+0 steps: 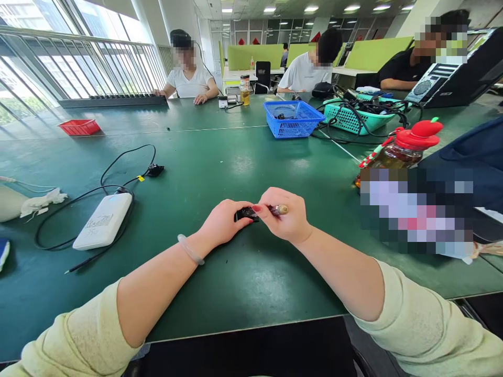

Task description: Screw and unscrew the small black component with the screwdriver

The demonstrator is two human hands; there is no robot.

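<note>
My left hand is closed, its thumb and fingers pinching a small black part on the green table. Much of that part is hidden by the fingers, so its exact kind does not show. Right beside it, my right hand is wrapped round a slim hand tool with a rounded brown handle end. The tool's tip is hidden behind my fingers, near the black part. Both hands meet over the table, just in front of me.
To the left lie a white power bank and a looped black cable. Farther off are a red tray, a blue basket and a green basket of cables. A red-lidded bottle stands right. Several people sit beyond.
</note>
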